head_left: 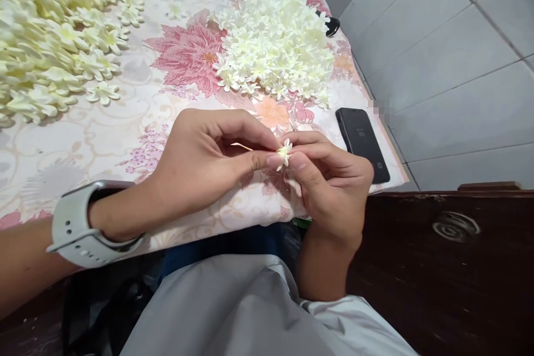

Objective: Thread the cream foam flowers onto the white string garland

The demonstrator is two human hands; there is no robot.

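Note:
A small pale-yellow flower is pinched between my two hands, just above the near edge of the table. My left hand, with a watch on its wrist, closes thumb and forefinger on one side of the flower. On the other side, the thumb and fingertips of my right hand press against it. Part of the flower is hidden behind the fingertips. Beyond my hands lies a heap of whitish flowers. A larger heap of yellower flowers spreads over the far left.
A floral-patterned cloth covers the table. At the right edge lies a black phone. Behind the whitish heap a black object partly shows. Tiled wall and dark wooden furniture border the right side.

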